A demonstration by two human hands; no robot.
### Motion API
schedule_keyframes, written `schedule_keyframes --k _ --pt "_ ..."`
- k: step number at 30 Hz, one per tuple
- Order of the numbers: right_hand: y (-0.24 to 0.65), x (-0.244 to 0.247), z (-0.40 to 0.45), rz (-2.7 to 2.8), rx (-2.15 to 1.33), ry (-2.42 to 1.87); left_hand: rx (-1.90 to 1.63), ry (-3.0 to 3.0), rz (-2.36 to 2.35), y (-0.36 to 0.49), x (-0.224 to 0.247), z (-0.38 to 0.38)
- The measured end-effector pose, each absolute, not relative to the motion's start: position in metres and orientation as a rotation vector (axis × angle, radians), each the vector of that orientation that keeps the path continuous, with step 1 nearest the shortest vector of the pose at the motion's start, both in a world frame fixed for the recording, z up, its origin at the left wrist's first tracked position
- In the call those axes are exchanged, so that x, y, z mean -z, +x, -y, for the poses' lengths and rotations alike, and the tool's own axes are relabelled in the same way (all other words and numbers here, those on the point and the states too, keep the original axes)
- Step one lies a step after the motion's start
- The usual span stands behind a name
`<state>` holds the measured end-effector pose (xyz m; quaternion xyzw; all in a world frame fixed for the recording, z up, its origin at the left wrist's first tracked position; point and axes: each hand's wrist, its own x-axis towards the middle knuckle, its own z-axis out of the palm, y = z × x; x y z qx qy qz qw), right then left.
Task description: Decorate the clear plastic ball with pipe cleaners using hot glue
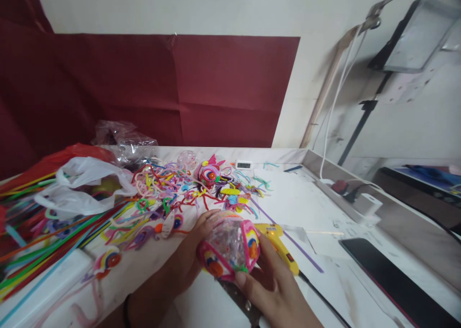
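A clear ball (228, 241) trimmed with pink, yellow, blue and orange fuzzy strips is held between both hands near the table's front. My left hand (192, 244) wraps round its left side, its fingertips partly hidden behind the ball. On the right side, my right hand (272, 282) grips it, with the thumb on a green spot at the lower edge. Under the ball lies a dark, flat object (239, 299), partly covered. Just behind my right hand rests a yellow glue gun (283, 246) with a black cord.
Coloured pipe cleaners (162, 179) and a decorated ball (210, 174) lie at the back. A white plastic bag (84, 186) sits on long strips at left. A purple strip (302, 251), a black phone (392, 280) and a power strip (360, 208) are on the right.
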<state>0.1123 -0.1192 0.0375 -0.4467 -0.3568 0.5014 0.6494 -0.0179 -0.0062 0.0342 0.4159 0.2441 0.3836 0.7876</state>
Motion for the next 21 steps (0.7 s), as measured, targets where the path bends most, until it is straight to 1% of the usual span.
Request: schedule_keyframes --k 4,9,21 --pt "0.109 -0.038 0.115 0.765 -1.109 -1.061 -0.830 0.925 -0.530 -0.014 -0.036 0.010" --pt "0.108 -0.032 0.107 0.775 -0.979 -1.156 -0.792 0.923 -0.513 -0.012 -0.032 0.013" --pt "0.106 -0.034 0.106 0.757 -0.964 -1.140 -0.825 0.912 -0.554 -0.011 -0.029 0.011"
